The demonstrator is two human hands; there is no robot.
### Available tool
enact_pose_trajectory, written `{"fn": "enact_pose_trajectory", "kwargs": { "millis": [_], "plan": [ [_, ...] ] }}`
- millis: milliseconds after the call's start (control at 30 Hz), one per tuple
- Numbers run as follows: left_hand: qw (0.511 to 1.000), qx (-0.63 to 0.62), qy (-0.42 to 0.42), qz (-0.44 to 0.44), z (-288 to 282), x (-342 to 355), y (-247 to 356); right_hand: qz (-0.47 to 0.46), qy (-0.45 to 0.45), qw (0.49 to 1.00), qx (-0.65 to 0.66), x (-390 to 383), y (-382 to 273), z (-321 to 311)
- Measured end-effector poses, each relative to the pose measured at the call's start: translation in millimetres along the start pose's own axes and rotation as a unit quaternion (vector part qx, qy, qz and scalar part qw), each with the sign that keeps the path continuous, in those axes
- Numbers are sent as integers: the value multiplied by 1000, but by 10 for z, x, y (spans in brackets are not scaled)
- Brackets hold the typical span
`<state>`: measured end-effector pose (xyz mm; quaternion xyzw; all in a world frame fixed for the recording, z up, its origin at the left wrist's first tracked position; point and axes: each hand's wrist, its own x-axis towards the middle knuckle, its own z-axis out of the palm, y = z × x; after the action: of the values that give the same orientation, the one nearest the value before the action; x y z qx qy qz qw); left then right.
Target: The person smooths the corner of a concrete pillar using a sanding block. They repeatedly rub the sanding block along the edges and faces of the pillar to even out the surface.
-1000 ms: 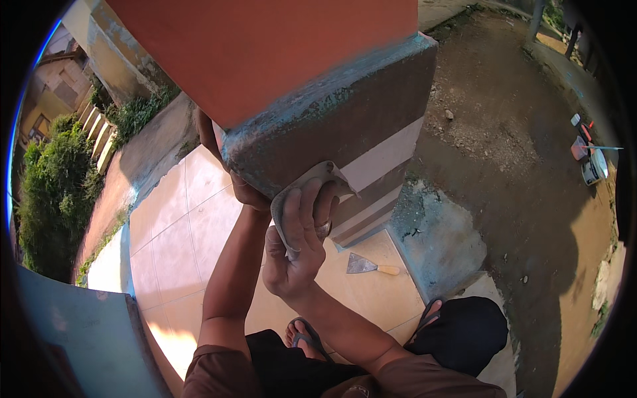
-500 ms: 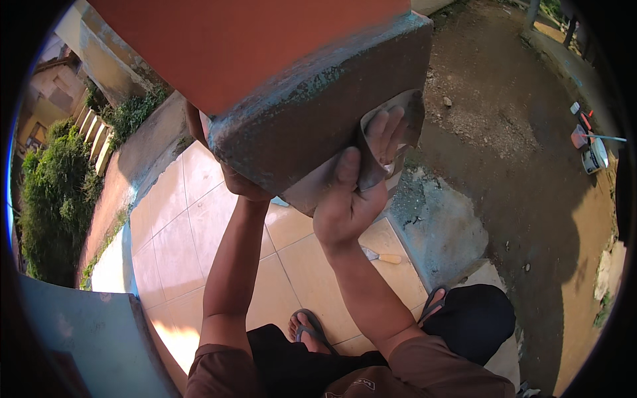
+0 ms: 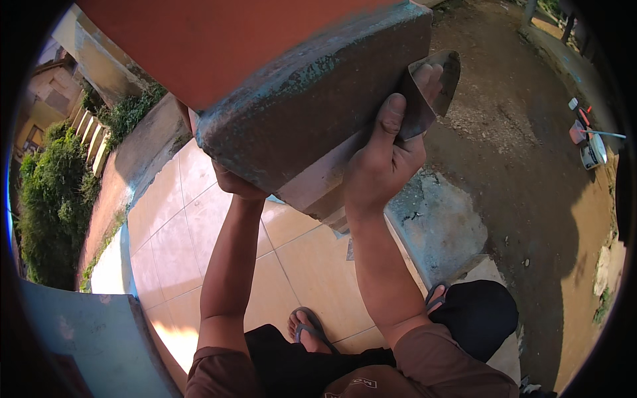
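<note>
A pillar with a red upper part and a dark brown, jutting base stands in front of me. Worn blue paint shows along the base's sloped ledge. My right hand is at the base's right corner, gripping a bent sheet that looks like sandpaper. Its thumb lies on the near side, and the fingertips show inside the curl. My left hand is against the lower left side of the base, with its fingers hidden behind it.
Tan floor tiles lie beneath, bordered at right by a rough concrete slab and bare dirt. A white bucket with other items stands far right. A low blue wall is at lower left, bushes beyond.
My right hand has slid right and slightly up with the sheet, which now sticks out past the base's corner. My left hand has stayed nearly in place. My right arm now mostly covers a wooden-handled tool.
</note>
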<state>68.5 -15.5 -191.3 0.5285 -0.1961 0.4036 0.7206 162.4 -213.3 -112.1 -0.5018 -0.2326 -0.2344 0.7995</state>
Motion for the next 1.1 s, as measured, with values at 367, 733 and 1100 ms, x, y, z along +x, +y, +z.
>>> {"fn": "enact_pose_trajectory", "kwargs": {
  "millis": [367, 733, 1100],
  "plan": [
    [998, 56, -5, 23, -29, -17, 55, -12, -33, 998, -56, -223, -86, -8],
    [998, 61, -2, 26, -72, -20, 51, -19, -76, 993, -87, -669, -18, -61],
    [967, 218, 25, 128, 298, 195, -1, -144, -114, 972, -148, -1038, 332, -156]
  ]
}}
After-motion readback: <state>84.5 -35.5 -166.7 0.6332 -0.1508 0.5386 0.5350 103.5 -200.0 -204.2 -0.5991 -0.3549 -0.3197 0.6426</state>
